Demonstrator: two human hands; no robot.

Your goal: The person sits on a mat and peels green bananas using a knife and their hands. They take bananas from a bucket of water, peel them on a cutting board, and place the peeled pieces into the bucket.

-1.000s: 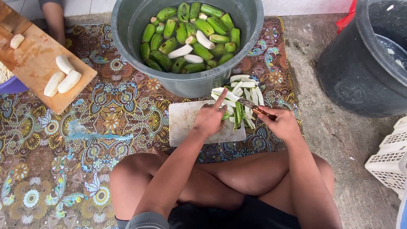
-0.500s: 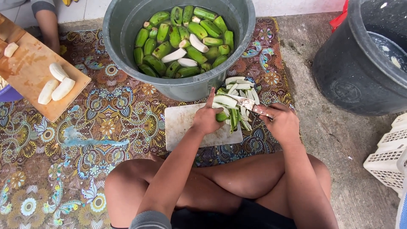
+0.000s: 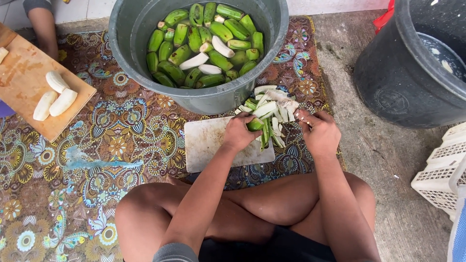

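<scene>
Peeling looks early: tub [image 3: 126,53] holds mostly unpeeled green bananas, few white ones; three peeled lie on wooden board [image 3: 24,82]. Left hand [image 3: 239,132] fingers closed on green banana [image 3: 255,124] at white board [image 3: 208,145] right edge, beside peel pile [image 3: 272,104]. Right hand [image 3: 319,133] fingers curled; contents unclear.

Floor-level food prep spot, home yard or small cottage kitchen; bare concrete floor [image 3: 388,160] partly covered by a patterned mat [image 3: 97,160]; grey tub [image 3: 194,97] full of green bananas [image 3: 213,43] in water; white cutting board [image 3: 213,145] and wooden board [image 3: 24,82] with peeled bananas [image 3: 53,97]; dark barrel [image 3: 412,77] and white crate [image 3: 444,165] beside; person sits cross-legged.
</scene>
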